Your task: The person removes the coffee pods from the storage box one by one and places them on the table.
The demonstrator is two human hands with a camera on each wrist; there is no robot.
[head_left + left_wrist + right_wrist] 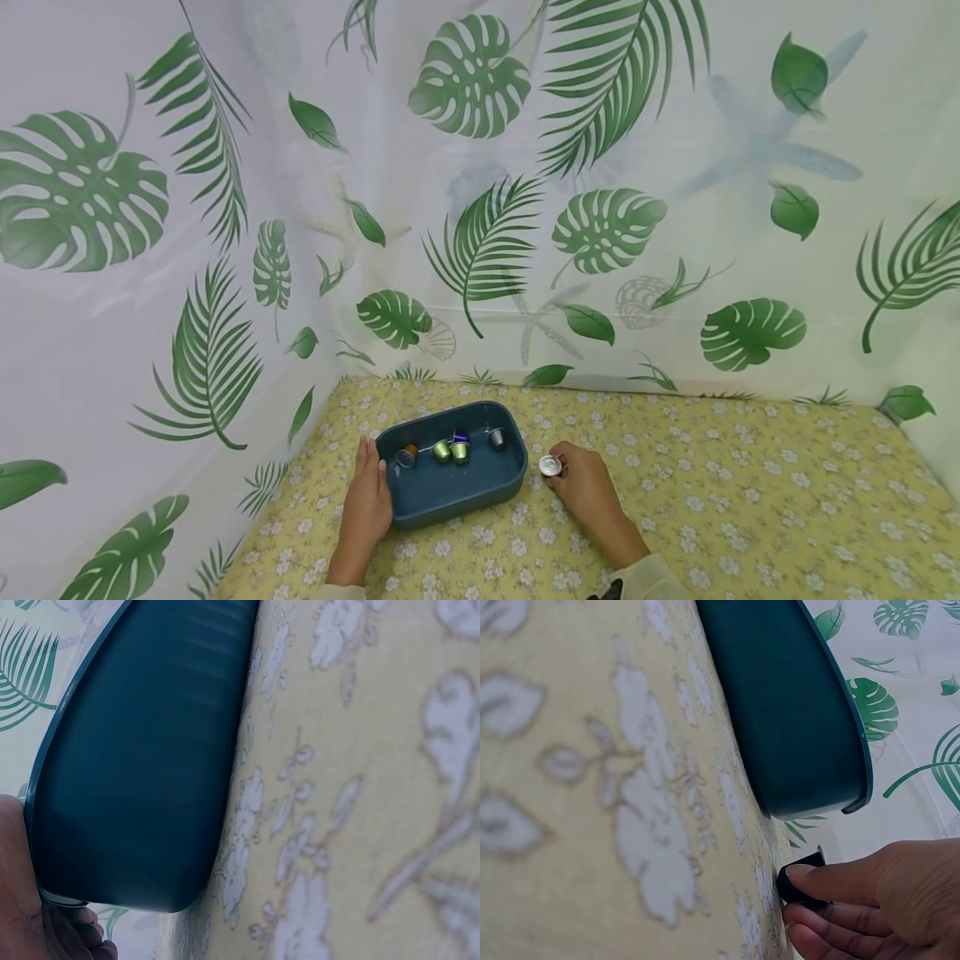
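A dark blue rectangular bin [457, 502] stands on the table. Inside it lie several coffee capsules: a brown-orange one [407, 455] at the left, two light green ones [441, 451] by a purple one [461, 437], and a grey one [497, 437] at the right. My left hand [366, 500] rests along the bin's left end, its fingers mostly straight. Right of the bin, my right hand [588, 483] pinches a dark coffee capsule [800, 879] between thumb and fingers, low over the cloth. Its silver foil lid [550, 466] faces up in the head view.
A yellow cloth with white flowers [720, 500] covers the table. White sheeting printed with green leaves [637, 350] hangs behind it and along the left side.
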